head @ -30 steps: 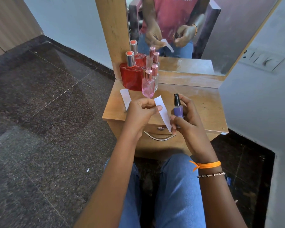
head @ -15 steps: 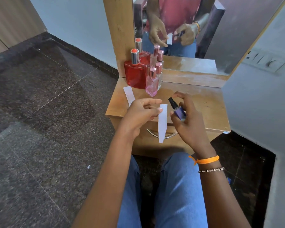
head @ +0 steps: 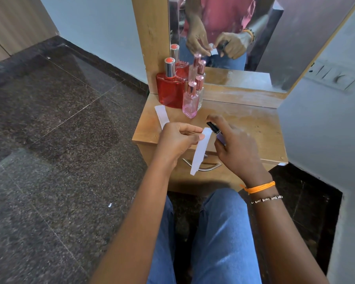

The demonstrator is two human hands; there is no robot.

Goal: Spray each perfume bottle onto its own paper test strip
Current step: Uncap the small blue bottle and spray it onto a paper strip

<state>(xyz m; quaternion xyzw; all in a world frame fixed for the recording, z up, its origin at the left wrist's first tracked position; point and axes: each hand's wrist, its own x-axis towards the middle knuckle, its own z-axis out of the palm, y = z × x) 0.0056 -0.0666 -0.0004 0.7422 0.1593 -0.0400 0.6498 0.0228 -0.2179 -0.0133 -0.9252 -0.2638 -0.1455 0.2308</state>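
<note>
My left hand point(head: 177, 141) pinches the top of a white paper strip point(head: 200, 153), which hangs down in front of the drawer. My right hand point(head: 237, 149) grips a small purple spray bottle point(head: 219, 136) with a black nozzle, tilted so the nozzle points left at the strip's top end, a finger over the nozzle. A second white strip point(head: 162, 116) lies flat on the wooden dresser top point(head: 244, 128). A red bottle point(head: 169, 90), a small pink bottle point(head: 190, 101) and a clear bottle point(head: 200, 91) behind it stand at the back left.
A mirror point(head: 254, 37) rises behind the dresser and reflects my hands and the bottles. A drawer with a metal handle point(head: 210, 168) sits below the top. Grey wall with a switch plate point(head: 336, 75) is close on the right; dark stone floor on the left.
The strip swung from slanting to hanging straight down. My right hand tilted the purple bottle from upright so its nozzle points at the strip, and moved closer to it.
</note>
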